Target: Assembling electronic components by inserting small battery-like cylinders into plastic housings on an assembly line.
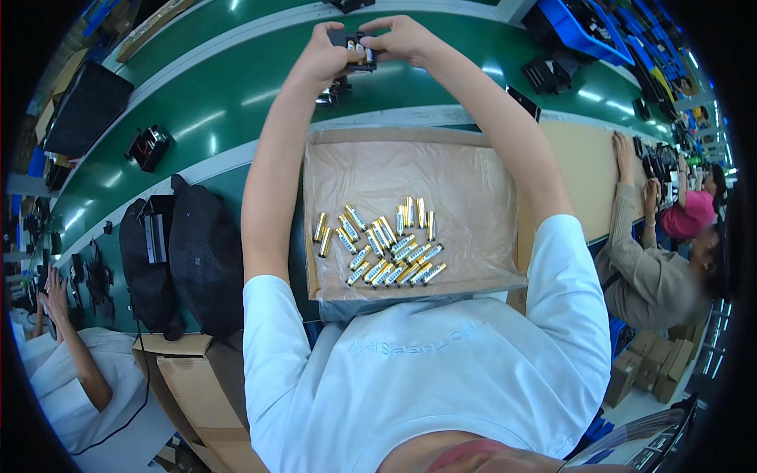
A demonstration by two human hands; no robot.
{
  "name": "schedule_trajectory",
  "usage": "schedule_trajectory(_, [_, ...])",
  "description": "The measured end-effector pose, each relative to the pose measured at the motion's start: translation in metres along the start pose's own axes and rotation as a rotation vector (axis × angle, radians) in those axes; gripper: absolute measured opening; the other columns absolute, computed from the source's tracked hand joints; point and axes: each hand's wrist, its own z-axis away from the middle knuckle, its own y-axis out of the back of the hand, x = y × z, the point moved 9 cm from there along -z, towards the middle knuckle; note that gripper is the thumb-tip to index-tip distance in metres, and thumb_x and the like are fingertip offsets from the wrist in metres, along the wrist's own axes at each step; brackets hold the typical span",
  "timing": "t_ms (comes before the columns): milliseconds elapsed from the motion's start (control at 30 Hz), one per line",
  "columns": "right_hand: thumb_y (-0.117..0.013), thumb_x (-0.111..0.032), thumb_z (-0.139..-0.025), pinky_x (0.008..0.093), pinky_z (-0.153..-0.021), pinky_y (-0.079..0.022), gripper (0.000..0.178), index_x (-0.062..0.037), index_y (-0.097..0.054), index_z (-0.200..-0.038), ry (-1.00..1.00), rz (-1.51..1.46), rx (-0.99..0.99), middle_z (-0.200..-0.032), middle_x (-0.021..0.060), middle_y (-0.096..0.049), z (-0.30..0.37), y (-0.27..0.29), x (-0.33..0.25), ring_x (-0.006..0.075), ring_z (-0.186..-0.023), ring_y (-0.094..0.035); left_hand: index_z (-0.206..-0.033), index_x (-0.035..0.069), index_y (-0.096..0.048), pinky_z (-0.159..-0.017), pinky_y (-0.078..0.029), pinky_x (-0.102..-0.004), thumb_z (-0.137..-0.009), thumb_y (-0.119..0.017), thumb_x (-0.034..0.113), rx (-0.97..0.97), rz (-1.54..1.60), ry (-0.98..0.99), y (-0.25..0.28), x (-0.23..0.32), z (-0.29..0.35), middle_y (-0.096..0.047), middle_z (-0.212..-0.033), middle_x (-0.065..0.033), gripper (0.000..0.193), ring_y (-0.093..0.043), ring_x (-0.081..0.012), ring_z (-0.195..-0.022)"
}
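Both arms stretch forward over the green bench. My left hand (319, 57) grips the left side of a small black battery holder (361, 66). On its right side, my right hand (404, 41) is closed around the edge, with the fingers at the cells. Several gold-and-white batteries (356, 49) sit in the holder between my hands; my fingers partly cover them. Nearer to me, a shallow cardboard tray (465, 169) lined with clear plastic bears many loose gold-and-white batteries (386, 236), mostly lying in its left and middle part.
A black device (148, 148) stands on the green belt (213, 102) at left, another black unit (546, 75) at right. Black bags (206, 252) lie left of the tray. A blue bin (579, 31) is at far right. Co-workers sit on both sides, one in a brown sleeve (623, 213).
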Motion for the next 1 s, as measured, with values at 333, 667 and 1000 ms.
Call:
schedule_trajectory(333, [-0.066,-0.016,-0.08,0.0382,-0.078,-0.054,0.042,-0.011,-0.061,-0.121,1.008,1.095,-0.2,-0.11,0.0095,-0.06,0.141,-0.047,-0.046,0.0251,-0.095,-0.06,-0.115,-0.003,-0.053,-0.067,-0.053,-0.0303,-0.074,-0.069,0.003,0.142,-0.554,-0.037,0.035,0.031,-0.002,-0.06,-0.093,-0.0169,0.044,-0.06,-0.0209,-0.074])
schedule_trajectory(667, [-0.065,-0.026,-0.084,0.0402,-0.075,-0.052,0.032,-0.0167,-0.056,-0.113,1.172,0.983,-0.891,-0.105,0.0056,-0.052,0.245,-0.065,0.034,0.0253,-0.096,-0.055,-0.14,0.013,-0.046,-0.094,-0.044,-0.0564,-0.09,-0.059,0.04,0.299,-1.58,-0.241,0.025,0.064,0.023,-0.055,-0.127,-0.0217,0.058,-0.053,-0.0454,-0.113])
schedule_trajectory(1000, [-0.053,-0.02,-0.091,0.0388,-0.056,-0.053,0.013,-0.009,-0.055,-0.098,1.162,1.121,-0.655,-0.096,0.0119,-0.057,0.258,-0.088,0.058,0.0272,-0.075,-0.061,-0.135,0.011,-0.05,-0.099,-0.047,-0.0482,-0.085,-0.066,0.012,-0.451,-1.094,-0.728,-0.211,0.071,-0.008,-0.059,-0.127,-0.0184,0.052,-0.057,-0.0383,-0.114])
